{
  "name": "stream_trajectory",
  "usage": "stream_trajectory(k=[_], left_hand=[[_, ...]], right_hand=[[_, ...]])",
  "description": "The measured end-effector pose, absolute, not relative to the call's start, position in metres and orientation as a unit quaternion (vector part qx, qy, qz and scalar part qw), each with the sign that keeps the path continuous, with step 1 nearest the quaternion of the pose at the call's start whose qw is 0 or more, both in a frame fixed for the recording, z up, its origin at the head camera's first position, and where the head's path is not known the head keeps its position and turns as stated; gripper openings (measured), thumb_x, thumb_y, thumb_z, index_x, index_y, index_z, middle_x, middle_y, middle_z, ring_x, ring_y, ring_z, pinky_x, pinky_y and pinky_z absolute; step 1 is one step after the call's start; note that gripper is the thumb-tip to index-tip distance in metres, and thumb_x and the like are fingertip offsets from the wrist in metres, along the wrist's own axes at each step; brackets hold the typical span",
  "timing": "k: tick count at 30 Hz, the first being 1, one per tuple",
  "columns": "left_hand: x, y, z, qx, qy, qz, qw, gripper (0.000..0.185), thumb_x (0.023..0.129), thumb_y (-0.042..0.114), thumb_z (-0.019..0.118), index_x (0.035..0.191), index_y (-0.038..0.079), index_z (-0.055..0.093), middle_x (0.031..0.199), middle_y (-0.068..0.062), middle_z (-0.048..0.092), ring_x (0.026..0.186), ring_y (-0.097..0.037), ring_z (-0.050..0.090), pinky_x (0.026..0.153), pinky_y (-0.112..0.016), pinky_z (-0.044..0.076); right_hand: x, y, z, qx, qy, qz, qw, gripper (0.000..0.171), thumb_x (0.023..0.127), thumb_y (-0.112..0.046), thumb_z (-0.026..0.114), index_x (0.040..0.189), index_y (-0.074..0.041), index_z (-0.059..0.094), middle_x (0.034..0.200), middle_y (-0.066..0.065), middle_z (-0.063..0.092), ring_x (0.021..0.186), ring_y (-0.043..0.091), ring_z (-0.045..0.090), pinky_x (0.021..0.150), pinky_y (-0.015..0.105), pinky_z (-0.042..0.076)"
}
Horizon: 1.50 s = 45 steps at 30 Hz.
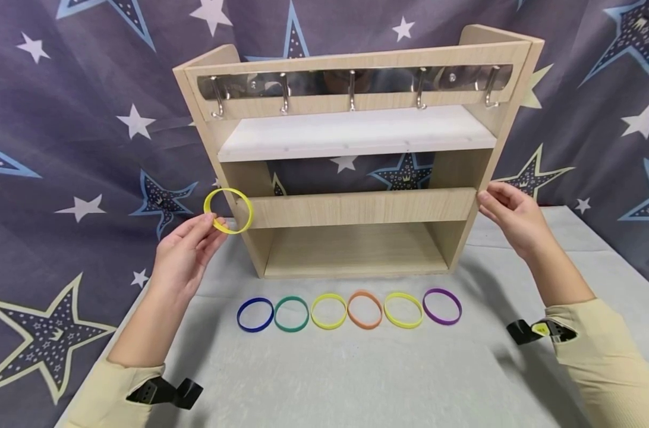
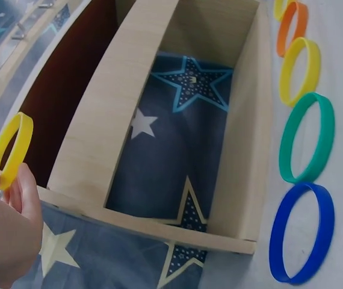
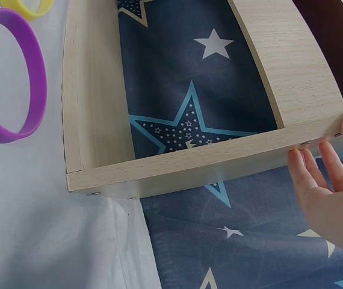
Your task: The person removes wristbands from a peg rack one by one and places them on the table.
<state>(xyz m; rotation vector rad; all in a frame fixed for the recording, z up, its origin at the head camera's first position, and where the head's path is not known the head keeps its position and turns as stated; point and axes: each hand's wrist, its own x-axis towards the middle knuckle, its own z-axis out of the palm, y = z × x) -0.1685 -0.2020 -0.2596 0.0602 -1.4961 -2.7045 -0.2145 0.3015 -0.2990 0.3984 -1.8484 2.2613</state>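
My left hand [image 1: 182,252] pinches a yellow silicone wristband [image 1: 249,220] between thumb and fingers, holding it up beside the left side of a wooden shelf rack [image 1: 364,209]. The same yellow band appears at the left of the left wrist view. At the rack's right side, my right hand [image 1: 517,220] touches the side panel. In the right wrist view, its thumb is by the panel's front edge, and its nearly straight fingers [image 3: 304,174] rest against the outer face. A metal strip with several hooks [image 1: 352,89] runs across the rack's top; no band hangs there.
Several wristbands lie in a row before the rack: blue [image 1: 255,328], green [image 1: 291,330], yellow [image 1: 328,327], orange [image 1: 364,327], yellow [image 1: 403,325] and purple [image 1: 442,322]. A pale cloth [image 1: 356,380] covers the table. Behind hangs a star-patterned curtain [image 1: 89,154].
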Motion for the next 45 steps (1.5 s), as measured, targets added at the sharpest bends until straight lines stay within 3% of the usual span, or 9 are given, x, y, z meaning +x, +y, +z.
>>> stream_trajectory(k=[9,28,37,45], left_hand=[[-0.167,-0.216,-0.272,0.042,-0.495,-0.868,0.018,0.002,0.084,0.008,0.073,0.086,0.007,0.074,0.081,-0.004,0.073,0.079,-0.011,0.071,0.077,-0.022,0.061],[-0.162,-0.240,-0.303,0.106,-0.585,-0.804,-0.008,0.009,0.086,0.012,0.072,0.079,0.017,0.075,0.076,0.006,0.074,0.071,-0.003,0.070,0.071,-0.015,0.060],[-0.160,-0.255,-0.314,0.117,-0.659,-0.741,-0.046,0.012,0.088,0.019,0.070,0.078,0.023,0.074,0.076,0.010,0.074,0.073,0.000,0.070,0.074,-0.014,0.060],[-0.160,-0.267,-0.327,0.077,-0.694,-0.710,-0.093,0.021,0.092,0.011,0.064,0.078,0.023,0.072,0.078,0.010,0.073,0.076,-0.001,0.069,0.075,-0.015,0.060]], right_hand=[[-0.216,0.301,-0.298,0.132,-0.618,0.769,0.092,0.016,0.093,-0.001,0.059,0.097,-0.015,0.065,0.088,-0.008,0.065,0.085,0.000,0.062,0.080,0.009,0.056],[-0.216,0.300,-0.297,0.127,-0.630,0.761,0.095,0.012,0.092,-0.006,0.062,0.097,-0.016,0.065,0.088,-0.009,0.064,0.085,-0.001,0.061,0.080,0.009,0.056],[-0.216,0.301,-0.298,0.128,-0.632,0.758,0.096,0.012,0.091,-0.006,0.064,0.098,-0.016,0.065,0.088,-0.010,0.064,0.085,-0.001,0.061,0.081,0.009,0.056],[-0.215,0.303,-0.298,0.125,-0.631,0.760,0.094,0.012,0.091,-0.006,0.063,0.098,-0.017,0.065,0.088,-0.010,0.064,0.085,-0.001,0.062,0.081,0.009,0.055]])
